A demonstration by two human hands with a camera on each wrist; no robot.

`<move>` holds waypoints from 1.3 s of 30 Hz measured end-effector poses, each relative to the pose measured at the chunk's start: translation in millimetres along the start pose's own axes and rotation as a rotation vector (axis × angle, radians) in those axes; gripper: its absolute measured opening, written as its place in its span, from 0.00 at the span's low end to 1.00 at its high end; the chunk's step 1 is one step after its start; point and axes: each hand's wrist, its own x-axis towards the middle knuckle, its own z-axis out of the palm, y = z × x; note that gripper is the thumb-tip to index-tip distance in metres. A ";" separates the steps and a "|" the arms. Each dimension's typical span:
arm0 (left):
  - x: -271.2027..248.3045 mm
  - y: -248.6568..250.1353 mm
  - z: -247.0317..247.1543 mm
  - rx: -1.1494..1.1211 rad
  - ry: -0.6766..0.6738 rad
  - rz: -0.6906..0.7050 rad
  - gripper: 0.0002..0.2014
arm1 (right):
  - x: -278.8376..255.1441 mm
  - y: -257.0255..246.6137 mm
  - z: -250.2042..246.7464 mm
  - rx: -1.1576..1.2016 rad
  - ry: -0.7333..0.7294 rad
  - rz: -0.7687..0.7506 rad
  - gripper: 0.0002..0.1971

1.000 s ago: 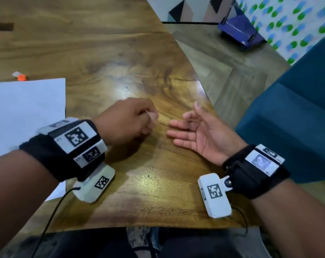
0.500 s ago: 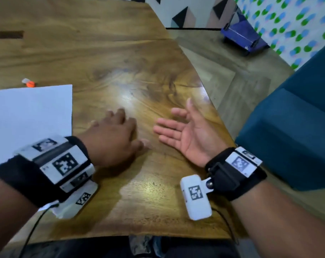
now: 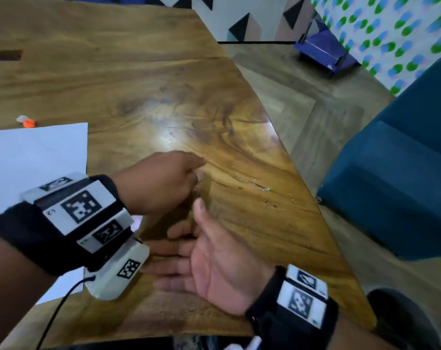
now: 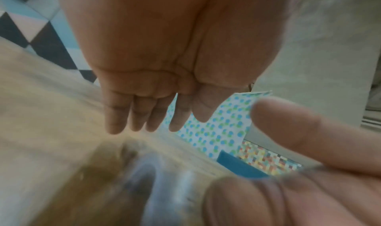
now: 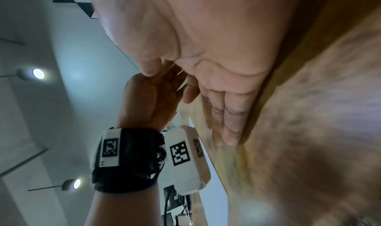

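My left hand (image 3: 189, 173) hovers low over the wooden table (image 3: 138, 79), fingers straight and close together, pointing right. It holds nothing; the left wrist view shows the straight fingers (image 4: 142, 115) above the wood. A thin line of tiny white scraps (image 3: 261, 188) lies on the table just right of the fingertips. My right hand (image 3: 184, 248) lies palm up near the front edge, fingers pointing left under my left wrist. It is empty too, its palm (image 5: 222, 76) turned up beside the table.
A white sheet of paper (image 3: 35, 160) lies on the table's left side, with a small orange and white piece (image 3: 27, 122) beyond it. Right of the table edge stand a blue sofa (image 3: 391, 185) and, on the floor, a blue box (image 3: 325, 54).
My left hand has lifted off the table, where it lay flat, and swung right toward the scraps. My right hand, still palm up, has slid left and nearer, under the left wrist.
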 end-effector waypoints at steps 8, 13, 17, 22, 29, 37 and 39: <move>23.1 -21.7 -5.0 0.073 -0.017 -0.165 0.14 | 20.3 -78.1 -26.2 0.068 0.359 -0.373 0.34; 5.1 4.3 16.8 -0.009 -0.161 0.083 0.20 | -15.7 -72.6 -39.3 0.041 0.467 -0.501 0.31; 6.1 -4.5 6.6 0.002 -0.066 0.014 0.29 | -44.4 -25.2 -39.4 0.048 0.280 -0.319 0.33; 5.4 0.4 24.7 0.187 -0.212 0.069 0.26 | -34.7 -47.4 -50.6 0.008 0.332 -0.296 0.36; -0.3 0.3 -3.8 -0.095 0.047 0.040 0.27 | -20.3 -60.2 -23.4 0.081 0.449 -0.448 0.30; 8.6 -24.3 -15.6 0.128 -0.224 -0.115 0.42 | 16.4 -18.7 8.0 -0.013 0.156 -0.158 0.38; 13.6 -27.0 -8.8 0.246 -0.292 -0.083 0.53 | 18.3 -43.8 -9.9 0.030 0.255 -0.272 0.36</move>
